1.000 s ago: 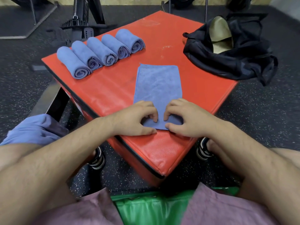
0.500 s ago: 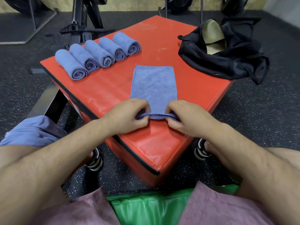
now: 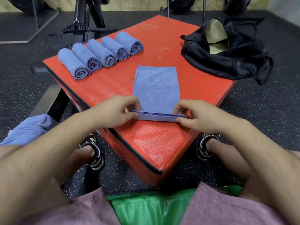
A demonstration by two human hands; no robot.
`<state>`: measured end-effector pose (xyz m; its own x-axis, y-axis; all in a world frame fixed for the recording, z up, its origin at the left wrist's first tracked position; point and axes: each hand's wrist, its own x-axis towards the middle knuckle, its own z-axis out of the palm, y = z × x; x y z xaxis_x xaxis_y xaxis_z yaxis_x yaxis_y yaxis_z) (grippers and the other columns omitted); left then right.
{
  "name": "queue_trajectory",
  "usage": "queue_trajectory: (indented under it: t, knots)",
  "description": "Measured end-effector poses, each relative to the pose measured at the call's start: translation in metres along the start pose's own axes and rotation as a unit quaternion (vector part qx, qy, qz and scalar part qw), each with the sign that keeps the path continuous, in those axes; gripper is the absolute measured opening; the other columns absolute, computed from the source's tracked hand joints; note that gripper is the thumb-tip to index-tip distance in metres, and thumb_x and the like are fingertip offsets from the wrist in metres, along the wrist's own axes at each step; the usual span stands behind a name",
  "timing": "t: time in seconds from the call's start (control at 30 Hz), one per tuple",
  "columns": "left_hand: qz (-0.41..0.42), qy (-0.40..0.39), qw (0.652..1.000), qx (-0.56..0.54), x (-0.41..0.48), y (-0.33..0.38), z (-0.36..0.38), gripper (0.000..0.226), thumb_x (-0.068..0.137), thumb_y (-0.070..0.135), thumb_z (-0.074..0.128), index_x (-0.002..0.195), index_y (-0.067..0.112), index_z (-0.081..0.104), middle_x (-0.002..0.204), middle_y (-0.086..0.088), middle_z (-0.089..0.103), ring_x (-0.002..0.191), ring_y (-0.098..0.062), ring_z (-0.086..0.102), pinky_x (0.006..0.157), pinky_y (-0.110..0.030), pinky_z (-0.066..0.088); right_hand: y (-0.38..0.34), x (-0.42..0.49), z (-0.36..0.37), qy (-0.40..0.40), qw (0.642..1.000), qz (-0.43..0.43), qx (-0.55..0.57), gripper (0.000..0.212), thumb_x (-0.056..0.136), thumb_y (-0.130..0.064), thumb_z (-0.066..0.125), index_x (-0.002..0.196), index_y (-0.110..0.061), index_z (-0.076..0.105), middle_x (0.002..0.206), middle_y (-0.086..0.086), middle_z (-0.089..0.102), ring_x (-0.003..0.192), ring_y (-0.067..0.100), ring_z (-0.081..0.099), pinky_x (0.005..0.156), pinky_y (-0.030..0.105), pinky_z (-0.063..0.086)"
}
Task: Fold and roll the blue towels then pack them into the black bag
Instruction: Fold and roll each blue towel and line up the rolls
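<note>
Left hand and right hand pinch the near edge of the folded blue towel on the red worktop

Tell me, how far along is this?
Done: five rolled towels on the red pad. In hand: left hand and right hand pinch the near edge of the folded towel, starting a roll. Left: the blue heap by the left arm, plus packing the open black bag.

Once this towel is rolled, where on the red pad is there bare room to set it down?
Bare patches on the red pad: the far part between the rolled towels and the black bag; a strip between those rolls and the folded towel; the near corner. Crowded: left edge, right corner.
</note>
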<state>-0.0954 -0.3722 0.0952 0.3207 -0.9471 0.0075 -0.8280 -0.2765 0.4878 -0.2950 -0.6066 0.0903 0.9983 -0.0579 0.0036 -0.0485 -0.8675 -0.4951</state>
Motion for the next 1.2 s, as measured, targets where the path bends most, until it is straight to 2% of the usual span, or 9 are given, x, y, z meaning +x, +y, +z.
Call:
queue_trajectory:
  t: [0.1, 0.33, 0.5, 0.6, 0.7, 0.87, 0.97, 1.1, 1.2]
  knots:
    - [-0.015, 0.018, 1.0, -0.015, 0.0, -0.003, 0.0, 0.007, 0.091, 0.016, 0.07, 0.094, 0.02, 0.065, 0.084, 0.011, 0.068, 0.078, -0.004, 0.061, 0.068, -0.015, 0.041, -0.002, 0.0, -0.002, 0.023, 1.0, 0.004, 0.02, 0.014, 0.091, -0.017, 0.067, 0.102, -0.025, 0.064, 0.094, -0.012, 0.067, 0.089, 0.006, 0.06, 0.074, 0.012, 0.041]
    - [-0.001, 0.096, 0.995, 0.035, 0.009, -0.011, 0.018, 0.017, 0.085, 0.003, 0.071, 0.098, 0.013, 0.07, 0.099, -0.001, 0.053, 0.089, -0.014, 0.05, 0.084, -0.022, 0.039, 0.006, 0.014, 0.016, 0.112, 0.992, -0.024, -0.046, 0.012, 0.086, -0.011, 0.07, 0.091, -0.022, 0.069, 0.091, -0.014, 0.052, 0.09, 0.016, 0.05, 0.086, 0.028, 0.042]
    - [0.069, 0.101, 0.99, 0.077, 0.009, -0.004, 0.02, 0.022, 0.08, -0.006, 0.066, 0.094, 0.011, 0.067, 0.092, 0.002, 0.055, 0.087, -0.017, 0.054, 0.078, -0.025, 0.041, 0.001, 0.015, 0.022, 0.13, 0.985, -0.049, -0.103, 0.016, 0.084, -0.006, 0.068, 0.089, -0.019, 0.074, 0.088, -0.011, 0.06, 0.087, 0.016, 0.051, 0.084, 0.031, 0.046]
    - [0.092, 0.095, 0.985, 0.111, 0.007, -0.006, 0.019, 0.016, 0.083, -0.001, 0.065, 0.092, 0.012, 0.069, 0.093, 0.0, 0.062, 0.09, -0.022, 0.06, 0.08, -0.032, 0.046, 0.0, 0.012, 0.021, 0.114, 0.983, -0.063, -0.126, 0.014, 0.084, -0.013, 0.066, 0.094, -0.018, 0.075, 0.09, -0.006, 0.064, 0.089, 0.018, 0.053, 0.085, 0.031, 0.046]
    - [0.1, 0.087, 0.986, 0.096, 0.002, -0.009, 0.014, 0.009, 0.087, 0.015, 0.069, 0.095, 0.014, 0.07, 0.093, 0.004, 0.062, 0.09, -0.015, 0.057, 0.082, -0.031, 0.047, 0.006, 0.007, 0.016, 0.07, 0.992, -0.045, -0.092, 0.026, 0.08, -0.028, 0.073, 0.105, -0.021, 0.071, 0.098, -0.012, 0.058, 0.098, 0.013, 0.048, 0.093, 0.023, 0.041]
    - [0.094, 0.059, 0.988, 0.106, 0.004, -0.017, 0.014, 0.023, 0.083, 0.019, 0.074, 0.104, 0.016, 0.067, 0.095, 0.006, 0.056, 0.092, -0.014, 0.051, 0.088, -0.027, 0.043, 0.011, 0.011, 0.015, 0.078, 0.993, -0.047, -0.073, 0.022, 0.081, -0.024, 0.071, 0.104, -0.02, 0.071, 0.096, -0.013, 0.062, 0.099, 0.014, 0.051, 0.096, 0.021, 0.037]
    - [0.064, 0.058, 0.994, 0.063, 0.005, -0.014, 0.012, 0.019, 0.085, 0.015, 0.07, 0.104, 0.019, 0.065, 0.091, 0.008, 0.058, 0.086, -0.01, 0.053, 0.081, -0.025, 0.044, 0.009, 0.012, 0.012, 0.086, 0.995, -0.025, -0.045, 0.015, 0.083, -0.02, 0.071, 0.098, -0.023, 0.072, 0.09, -0.013, 0.065, 0.095, 0.01, 0.055, 0.09, 0.022, 0.041]
    - [-0.028, 0.046, 0.996, -0.065, 0.0, -0.006, 0.008, 0.025, 0.089, 0.018, 0.07, 0.108, 0.026, 0.056, 0.094, 0.01, 0.064, 0.087, -0.008, 0.06, 0.075, -0.021, 0.047, 0.004, 0.004, -0.002, 0.057, 0.996, 0.046, 0.046, 0.017, 0.086, -0.016, 0.073, 0.1, -0.026, 0.071, 0.09, -0.015, 0.066, 0.078, -0.005, 0.058, 0.071, 0.01, 0.039]
    - [-0.059, 0.05, 0.987, -0.143, 0.001, -0.003, 0.007, 0.024, 0.093, 0.014, 0.067, 0.105, 0.028, 0.052, 0.092, 0.006, 0.065, 0.082, -0.013, 0.062, 0.073, -0.022, 0.048, 0.005, 0.003, -0.007, 0.073, 0.992, 0.057, 0.083, 0.021, 0.087, -0.015, 0.073, 0.102, -0.029, 0.068, 0.093, -0.012, 0.068, 0.077, -0.004, 0.06, 0.069, 0.012, 0.043]
